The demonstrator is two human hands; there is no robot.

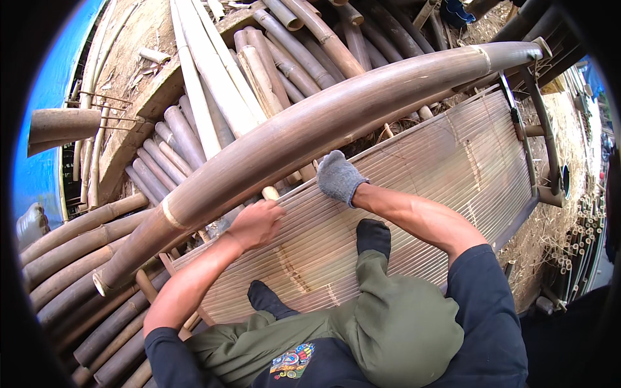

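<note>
I sit on a long slatted bamboo bench, with both feet in dark socks resting on its slats. My bare left hand is closed at the bench's far edge, its fingers curled under. Just past its knuckles a pale rounded wooden end sticks up; whether the hand grips it is hidden. My right hand, in a grey knit glove, is also closed and lies on the same edge, farther right. What it grips is out of sight. Beyond both hands a thick brown bamboo pole runs diagonally across, parallel to the bench.
Cut bamboo poles lie piled beyond the thick pole, with pale split lengths over them. More long poles stack at the left. A blue sheet hangs at the far left. Bundled thin bamboo lies at the right.
</note>
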